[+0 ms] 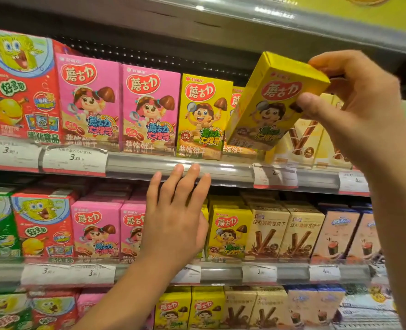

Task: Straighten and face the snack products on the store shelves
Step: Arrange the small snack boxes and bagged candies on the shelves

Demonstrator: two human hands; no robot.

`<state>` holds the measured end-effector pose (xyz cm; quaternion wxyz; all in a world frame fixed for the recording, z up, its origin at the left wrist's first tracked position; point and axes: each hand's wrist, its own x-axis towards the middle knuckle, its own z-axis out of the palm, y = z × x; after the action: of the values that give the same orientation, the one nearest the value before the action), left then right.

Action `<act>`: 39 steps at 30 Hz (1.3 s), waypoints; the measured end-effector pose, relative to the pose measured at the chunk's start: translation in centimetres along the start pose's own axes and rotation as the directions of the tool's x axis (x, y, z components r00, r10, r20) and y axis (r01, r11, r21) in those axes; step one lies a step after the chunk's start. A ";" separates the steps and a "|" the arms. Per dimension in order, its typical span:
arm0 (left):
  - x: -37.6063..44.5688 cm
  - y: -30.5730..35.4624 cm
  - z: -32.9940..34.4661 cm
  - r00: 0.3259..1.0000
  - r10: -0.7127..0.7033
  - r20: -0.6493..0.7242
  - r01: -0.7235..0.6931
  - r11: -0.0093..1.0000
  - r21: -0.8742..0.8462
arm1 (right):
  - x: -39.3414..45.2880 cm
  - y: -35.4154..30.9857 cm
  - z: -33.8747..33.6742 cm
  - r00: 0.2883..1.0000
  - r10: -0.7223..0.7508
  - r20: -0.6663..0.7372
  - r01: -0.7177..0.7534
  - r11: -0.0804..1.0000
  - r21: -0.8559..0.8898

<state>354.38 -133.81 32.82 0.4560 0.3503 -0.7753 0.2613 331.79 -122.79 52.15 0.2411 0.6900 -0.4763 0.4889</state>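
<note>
The yellow biscuit box (272,103) is in the air in front of the upper shelf (221,171), tilted with its top leaning to the right and its printed front turned to the camera. The right hand (354,101) holds it at the upper right corner, with the thumb on the front face and the fingers curled over the top edge. Its lower end hangs just above the shelf edge, in front of a second yellow box (236,120) that stands further back and is mostly hidden. Just to the left, an upright yellow box (203,115) stands at the shelf front, and next to it are two pink boxes (118,103) and a red cartoon box (21,89). To the right, behind the right hand, stand pale boxes with chocolate sticks (306,139).

The left hand (175,210) is flat with straight fingers, and holds nothing. Its fingertips reach the grey price rail of the upper shelf, and the palm covers part of the pink and yellow boxes on the lower shelf (221,270). White price tags (74,158) sit on the rails. Another row of similar boxes is visible at the bottom.
</note>
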 end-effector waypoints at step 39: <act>-0.4 0.1 1.2 1.000 0.006 -0.028 -0.007 1.000 -0.005 | 5.4 1.7 2.5 0.938 0.065 0.341 0.049 0.948 -0.315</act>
<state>353.78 -134.46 31.94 0.4667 0.3429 -0.7708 0.2655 331.73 -127.78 55.76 0.2595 0.7153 -0.5868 0.2769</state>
